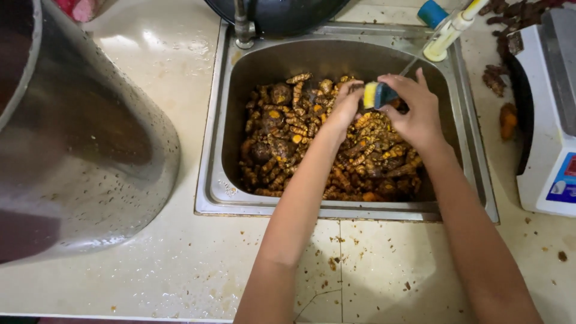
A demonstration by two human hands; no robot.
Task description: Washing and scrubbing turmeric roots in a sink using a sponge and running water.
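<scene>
While both hands hover over the steel sink (216, 120), a yellow-and-blue sponge (378, 94) sits between them, above the far middle of the basin. Right hand (415, 111): grip clenched on the sponge, fingers curled over its blue side, thumb under. Left hand (345, 107): fingers bent at the yellow end; grip looks closed on a small root piece pressed against the sponge, though the piece itself is mostly hidden, so cannot tell for certain.

Sink basin holds a heap of turmeric roots (312, 150), brown and knobbly, with orange cut faces showing; they look wet. A thin stream falls from the white-and-yellow tap nozzle (447, 37) toward the hands.

Handling, as a judgement: sponge is soft, light, likely soaked and squashy; best pinched across its short sides as the right hand does. Roots look hard and stiff, small, slick with water and dirt; a fingertip pinch at the ends would leave the middle free, and a loose hold could let one slip into the heap.

Surroundings: pale surface (180, 270) speckled with peel crumbs and droplets. Large steel pot (90, 150) just left of the sink. White kitchen scale (546, 132) at right, an orange root piece (508, 120) beside it. Dark pan (282, 12) behind the basin.
</scene>
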